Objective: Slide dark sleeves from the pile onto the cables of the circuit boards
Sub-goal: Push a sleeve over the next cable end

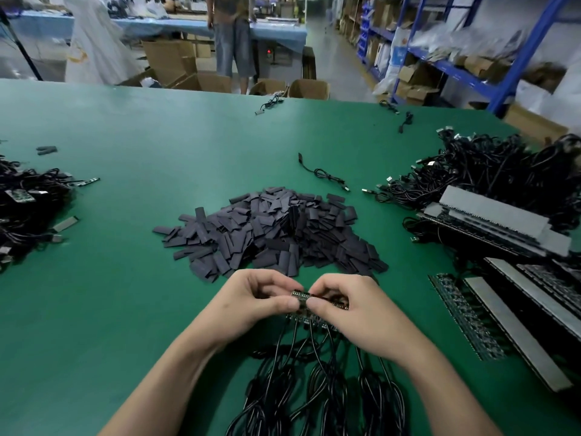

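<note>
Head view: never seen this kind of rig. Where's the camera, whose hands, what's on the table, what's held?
There is no machine here. One camera sits on a person's head and looks forward and down, so the two bare arms entering from below are the wearer's own. The left hand and right hand both pinch a small strip of circuit boards just above the green table. The black cables run from the boards and coil toward the wearer. Just beyond the hands lies the pile of dark sleeves. On the right are a heap of cables and stacked board panels. On the left is another heap of cabled parts. I cannot tell whether the fingers also hold a sleeve.
</note>
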`<state>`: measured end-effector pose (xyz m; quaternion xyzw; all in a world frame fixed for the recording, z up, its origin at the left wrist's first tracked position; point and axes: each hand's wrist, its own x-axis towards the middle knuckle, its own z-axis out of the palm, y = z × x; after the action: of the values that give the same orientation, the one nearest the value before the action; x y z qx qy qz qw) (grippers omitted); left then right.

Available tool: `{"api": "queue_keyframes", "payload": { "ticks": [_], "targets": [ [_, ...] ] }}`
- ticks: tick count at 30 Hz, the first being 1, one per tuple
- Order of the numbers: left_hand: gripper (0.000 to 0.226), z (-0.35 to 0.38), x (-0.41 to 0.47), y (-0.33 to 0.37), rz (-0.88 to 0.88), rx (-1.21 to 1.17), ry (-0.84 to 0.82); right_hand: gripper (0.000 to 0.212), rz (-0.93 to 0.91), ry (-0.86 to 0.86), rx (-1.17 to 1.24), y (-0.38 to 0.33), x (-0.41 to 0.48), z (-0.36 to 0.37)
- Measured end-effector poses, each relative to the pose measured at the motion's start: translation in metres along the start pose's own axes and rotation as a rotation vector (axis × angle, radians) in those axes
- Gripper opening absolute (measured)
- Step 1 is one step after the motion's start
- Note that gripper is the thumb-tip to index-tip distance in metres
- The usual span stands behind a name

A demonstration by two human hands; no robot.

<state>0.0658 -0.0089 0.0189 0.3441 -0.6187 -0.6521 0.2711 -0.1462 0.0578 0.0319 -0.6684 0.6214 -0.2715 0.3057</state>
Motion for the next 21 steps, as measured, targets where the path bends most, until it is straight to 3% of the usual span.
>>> {"api": "queue_keyframes", "payload": {
  "ticks": [2,5,12,21],
  "targets": [
    [0.019,0.001,0.001,0.000,-0.017,0.009,0.007,0.034,0.012,0.019,-0.006,-0.002,-0.002,0.005],
    [0.020,0.004,0.003,-0.001,-0.029,0.062,0.042,0.042,0.016,0.070,-0.024,-0.001,-0.004,0.010],
    [0.010,0.000,0.004,0.000,-0.003,0.032,-0.023,0.018,0.015,0.127,0.109,0.000,-0.005,0.017],
    [0.006,-0.002,0.003,-0.001,-0.039,-0.052,-0.075,0.013,0.013,0.100,0.181,-0.003,-0.004,0.017]
  ]
}}
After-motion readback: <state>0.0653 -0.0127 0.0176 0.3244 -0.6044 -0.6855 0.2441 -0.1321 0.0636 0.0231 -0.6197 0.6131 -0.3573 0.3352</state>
